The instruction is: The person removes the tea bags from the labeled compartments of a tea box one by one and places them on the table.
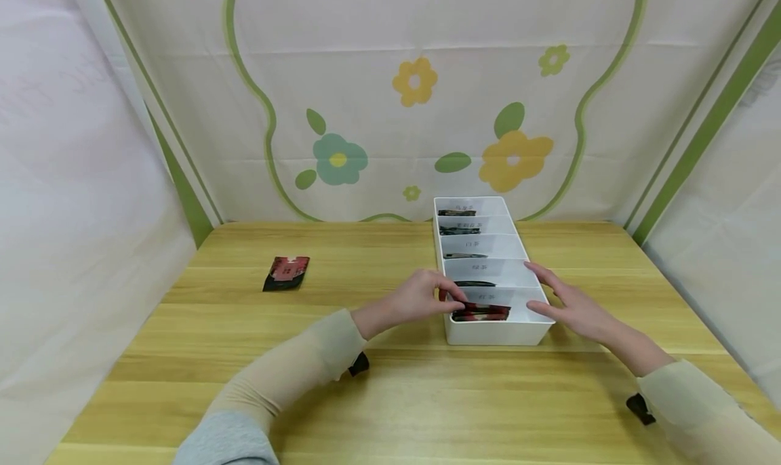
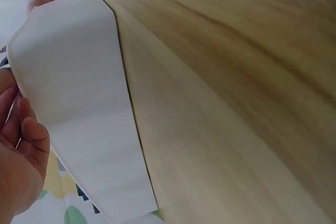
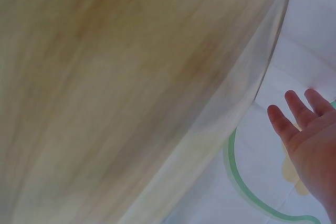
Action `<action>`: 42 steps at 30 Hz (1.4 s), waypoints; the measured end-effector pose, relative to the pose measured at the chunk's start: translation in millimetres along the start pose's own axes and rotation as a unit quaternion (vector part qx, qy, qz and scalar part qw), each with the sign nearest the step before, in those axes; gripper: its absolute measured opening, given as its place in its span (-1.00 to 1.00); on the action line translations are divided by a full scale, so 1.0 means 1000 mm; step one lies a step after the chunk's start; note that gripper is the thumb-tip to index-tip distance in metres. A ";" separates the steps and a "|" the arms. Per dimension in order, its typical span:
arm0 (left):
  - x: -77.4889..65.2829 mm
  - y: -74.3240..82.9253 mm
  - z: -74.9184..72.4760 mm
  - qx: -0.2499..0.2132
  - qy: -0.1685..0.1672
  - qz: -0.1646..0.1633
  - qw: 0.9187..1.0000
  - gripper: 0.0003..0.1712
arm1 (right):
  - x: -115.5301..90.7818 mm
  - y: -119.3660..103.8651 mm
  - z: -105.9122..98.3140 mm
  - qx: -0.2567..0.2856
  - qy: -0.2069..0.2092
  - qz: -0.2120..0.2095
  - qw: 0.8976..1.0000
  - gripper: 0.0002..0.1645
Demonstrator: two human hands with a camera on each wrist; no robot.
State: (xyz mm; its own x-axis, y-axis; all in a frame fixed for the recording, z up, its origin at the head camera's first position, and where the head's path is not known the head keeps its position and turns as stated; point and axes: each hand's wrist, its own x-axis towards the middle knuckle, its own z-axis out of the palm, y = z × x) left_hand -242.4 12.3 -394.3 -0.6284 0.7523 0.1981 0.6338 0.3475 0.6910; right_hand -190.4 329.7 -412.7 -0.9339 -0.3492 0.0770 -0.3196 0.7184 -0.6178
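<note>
A white box (image 1: 497, 335) with several compartments in a row stands right of the table's middle. Black-and-red sachets (image 1: 485, 314) lie in its front compartment. My left hand (image 1: 427, 295) reaches over the box's left rim and pinches the edge of a sachet there between thumb and fingers. On the right rim rests my right hand (image 1: 570, 306), its thumb and fingers spread apart. In the left wrist view, the fingers of the left hand (image 2: 23, 150) bend in at the rim, and the sachet is hardly visible. The right wrist view shows the right hand (image 3: 312, 135) with fingers extended.
Another black-and-red sachet (image 1: 287, 273) lies flat on the wooden table (image 1: 366, 261) at the left. Dark packets (image 1: 460, 230) stand in the rear compartments. A flower-printed cloth (image 1: 390, 112) hangs behind the table, with pale cloth at both sides.
</note>
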 end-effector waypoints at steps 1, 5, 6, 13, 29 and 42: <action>0.000 0.000 0.000 0.000 0.002 -0.001 1.000 -0.95 | 0.000 0.000 0.000 0.000 0.000 0.000 1.000 -0.10; -0.001 0.000 0.002 0.007 0.011 0.001 1.000 -0.95 | 0.000 0.000 0.001 0.000 0.000 0.000 1.000 -0.10; -0.001 -0.001 0.002 0.007 0.013 0.004 1.000 -0.95 | 0.000 0.000 0.001 0.001 0.001 -0.001 1.000 -0.10; 0.001 0.001 -0.001 -0.015 0.056 0.041 0.997 -0.92 | 0.000 0.000 0.001 0.002 0.001 -0.004 1.000 -0.11; 0.001 0.014 -0.027 -0.050 0.122 0.080 0.988 -0.92 | 0.000 0.001 0.001 0.000 0.000 -0.004 1.000 -0.10; -0.022 0.030 -0.065 -0.082 0.186 0.120 0.972 -0.92 | -0.001 0.000 0.001 0.004 0.000 -0.008 1.000 -0.10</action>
State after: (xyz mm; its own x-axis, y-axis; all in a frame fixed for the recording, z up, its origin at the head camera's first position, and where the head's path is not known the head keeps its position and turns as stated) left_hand -239.2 -30.1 -332.9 -0.6107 0.5350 0.5839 0.7206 0.0696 0.6899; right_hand -189.5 328.9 -413.8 -0.9286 -0.3607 0.0869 -0.3333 0.7081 -0.6225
